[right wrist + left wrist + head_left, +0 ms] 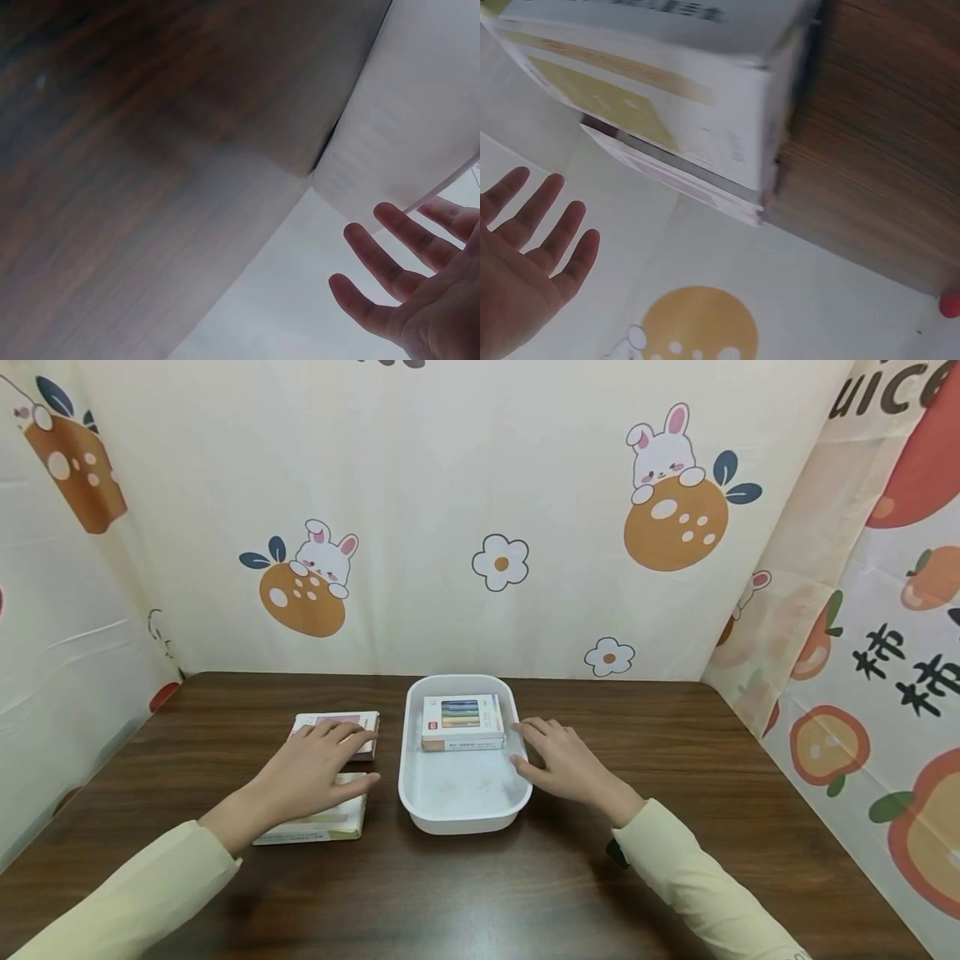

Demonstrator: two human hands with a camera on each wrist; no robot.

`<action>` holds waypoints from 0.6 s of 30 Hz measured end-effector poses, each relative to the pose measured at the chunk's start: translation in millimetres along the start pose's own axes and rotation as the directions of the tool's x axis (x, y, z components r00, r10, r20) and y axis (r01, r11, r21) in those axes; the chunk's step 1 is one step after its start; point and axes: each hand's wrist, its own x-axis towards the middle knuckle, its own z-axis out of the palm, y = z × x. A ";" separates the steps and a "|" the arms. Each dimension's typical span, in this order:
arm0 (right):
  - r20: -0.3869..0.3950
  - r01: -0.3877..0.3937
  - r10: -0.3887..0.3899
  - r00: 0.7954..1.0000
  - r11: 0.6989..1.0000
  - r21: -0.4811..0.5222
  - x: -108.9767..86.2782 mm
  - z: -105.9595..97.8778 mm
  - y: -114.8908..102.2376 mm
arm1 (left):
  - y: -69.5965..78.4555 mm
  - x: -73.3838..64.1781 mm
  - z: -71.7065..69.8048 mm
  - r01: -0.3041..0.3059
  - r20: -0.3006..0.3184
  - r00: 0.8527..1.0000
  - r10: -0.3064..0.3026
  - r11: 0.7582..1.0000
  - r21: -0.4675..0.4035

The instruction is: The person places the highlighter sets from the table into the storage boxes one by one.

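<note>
A white tray (pixel 465 806) stands on the table, holding a white box (pixel 462 723) with a picture of coloured sticks on its top. My right hand (pixel 566 766) is at the tray's right rim, fingers loosely extended; whether they touch it I cannot tell. In the right wrist view the fingers (pixel 397 259) are spread beside the tray wall (pixel 405 112). Left of the tray, my left hand (pixel 307 772) hovers with relaxed fingers over two boxes, partly hiding them. The farther box (pixel 366 721) has pink print; the nearer box (pixel 347 820) has yellow-green print, also seen as the larger box (pixel 667 90) in the left wrist view.
The dark wooden table (pixel 480 893) ends at a printed curtain (pixel 420 593) at the back, with more curtain at both sides. A small dark object (pixel 617 853) shows beneath the right sleeve.
</note>
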 end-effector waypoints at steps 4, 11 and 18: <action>-0.010 0.001 -0.001 1.000 1.000 -0.003 0.4 1.1 0.4 | -8.3 -6.9 0.7 -0.032 -0.020 0.999 0.033 0.999 0.032; -0.014 0.006 -0.006 1.000 1.000 -0.007 0.0 1.1 0.1 | -19.6 -17.8 3.2 -0.079 -0.008 0.997 0.080 0.994 0.070; -0.005 -0.006 0.006 1.000 1.000 -0.005 0.2 0.9 0.1 | -24.5 -25.8 5.5 -0.135 0.024 0.991 0.133 0.988 0.071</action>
